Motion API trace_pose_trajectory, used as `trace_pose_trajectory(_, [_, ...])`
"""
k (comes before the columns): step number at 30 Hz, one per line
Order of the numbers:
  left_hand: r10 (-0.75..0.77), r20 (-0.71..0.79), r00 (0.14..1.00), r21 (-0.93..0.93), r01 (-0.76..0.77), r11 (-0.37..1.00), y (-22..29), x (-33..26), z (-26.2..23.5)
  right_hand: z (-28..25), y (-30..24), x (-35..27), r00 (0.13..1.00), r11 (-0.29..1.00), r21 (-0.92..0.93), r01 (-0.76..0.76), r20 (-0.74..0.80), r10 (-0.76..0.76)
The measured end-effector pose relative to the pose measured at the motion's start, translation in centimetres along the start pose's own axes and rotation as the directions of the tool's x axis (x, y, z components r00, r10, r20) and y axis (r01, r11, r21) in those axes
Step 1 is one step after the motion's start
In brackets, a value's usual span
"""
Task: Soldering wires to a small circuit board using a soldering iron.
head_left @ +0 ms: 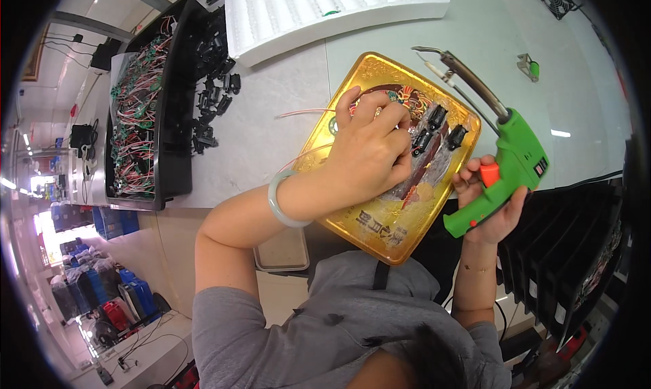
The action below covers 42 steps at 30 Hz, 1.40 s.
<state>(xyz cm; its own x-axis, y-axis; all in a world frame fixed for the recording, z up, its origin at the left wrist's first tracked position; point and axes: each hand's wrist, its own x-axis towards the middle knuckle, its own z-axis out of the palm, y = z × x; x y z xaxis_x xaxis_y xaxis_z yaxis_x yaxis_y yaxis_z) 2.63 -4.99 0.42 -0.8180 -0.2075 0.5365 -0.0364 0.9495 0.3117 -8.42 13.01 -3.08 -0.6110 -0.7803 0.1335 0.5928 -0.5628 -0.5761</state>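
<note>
My right hand (493,202) holds a green soldering gun (521,155) by its grip, the fingers near its orange trigger. The gun's metal barrel and thin tip point up and to the left, beyond the tray's right corner. Bent over the golden tray (374,244), my left hand (371,145) has its fingers curled and pressed together; what they hold is hidden underneath. Thin reddish wires (305,112) stick out to the left of this hand. Beside its fingertips, small black plastic parts (424,139) lie on the tray, and another black part (457,137) sits closer to the right rim.
At the left stands a black bin (159,152) of green circuit boards with wires (141,84). Loose black parts (215,97) are heaped alongside it. A white foam tray (339,16) lies at the back. Black racks (563,253) stand at the right, below a dark cable.
</note>
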Motion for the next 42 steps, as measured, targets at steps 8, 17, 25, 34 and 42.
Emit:
trace_pose_trajectory(8, [0.001, 0.015, 1.0, -0.012, -0.001, 1.0, 0.1, 0.0, 0.0, 0.1, 0.5, 0.6, 0.999, 0.995, 0.089, -0.043, -0.014, 0.044])
trace_pose_trajectory(17, [-0.064, -0.037, 0.997, -0.042, 0.062, 0.997, -0.4, 1.4, -1.4, -0.6, 0.5, 0.9, 0.999, 0.984, 0.171, -0.044, -0.007, 0.046])
trace_pose_trajectory(25, [-0.07, 0.16, 0.985, -0.476, 0.139, 0.868, -4.1, 1.1, -3.2, -1.4, 1.1, 0.8, 0.998, 0.977, 0.207, -0.06, -0.002, 0.061])
trace_pose_trajectory(34, [-0.6, -0.033, 0.8, -0.975, 0.107, 0.196, -3.9, 1.5, -13.3, -0.6, 0.8, 0.4, 0.989, 0.97, 0.236, -0.063, 0.148, 0.028])
trace_pose_trajectory(42, [-0.687, -0.596, 0.415, -0.774, -0.07, 0.629, -16.4, -2.1, -30.3, -0.4, 0.5, 0.8, 0.986, 0.967, 0.245, -0.072, 0.162, 0.033])
